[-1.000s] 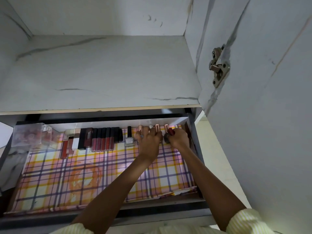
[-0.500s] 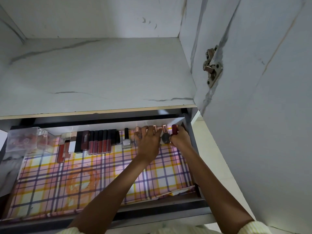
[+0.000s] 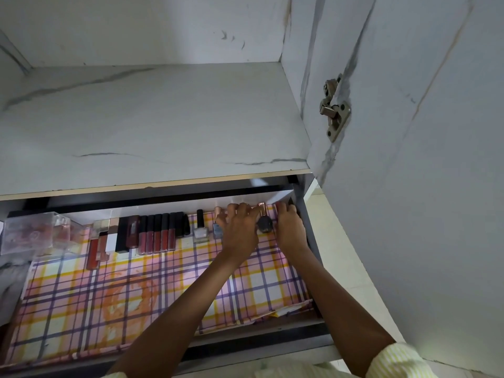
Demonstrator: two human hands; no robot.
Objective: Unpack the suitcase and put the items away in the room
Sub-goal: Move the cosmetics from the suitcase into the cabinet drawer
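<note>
An open drawer lined with plaid paper holds a row of cosmetics along its back wall. Both my hands reach to the back right corner. My left hand lies curled over small nail polish bottles; one with a rose-gold cap shows at its left. A dark round bottle stands between my hands. My right hand closes on a red bottle, mostly hidden, against the right wall.
Lip gloss tubes and a pale polish bottle line the back. A clear plastic box sits at the back left. A marble-look shelf overhangs the drawer. An open cabinet door with a hinge stands to the right.
My right hand has carried the red bottle further right, into the back right corner. The dark bottle now stands free between my hands. My left hand has barely moved.
</note>
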